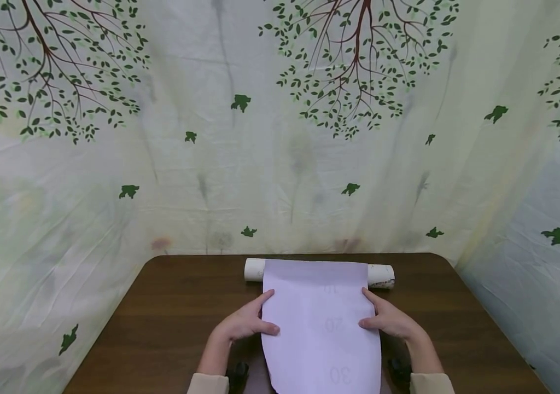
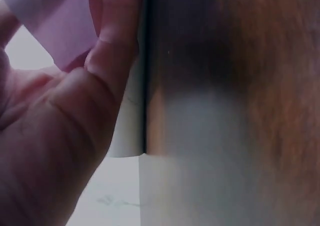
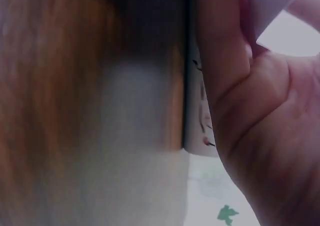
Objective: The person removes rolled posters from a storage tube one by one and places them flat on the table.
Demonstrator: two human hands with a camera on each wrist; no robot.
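Observation:
A pale sheet of paper (image 1: pixel 320 328) with a lilac tint is held up above the table, its lower edge out of the head view. Faint mirrored numbers show through its face. My left hand (image 1: pixel 244 322) pinches the sheet's left edge, thumb in front and most fingers hidden behind. At the opposite edge, my right hand (image 1: pixel 394 320) pinches it the same way. Behind the sheet a white roll (image 1: pixel 380 276) lies crosswise, its middle covered and dark printed marks near its right end. In the left wrist view the paper (image 2: pixel 60 21) sits between thumb and fingers.
A brown wooden table (image 1: pixel 462 328) with rounded far corners is under the work. The roll lies close to its far edge. Pale cloth (image 1: pixel 290 191) printed with branches and green leaves hangs behind and on both sides. Dark devices (image 1: pixel 238 375) are at the wrists.

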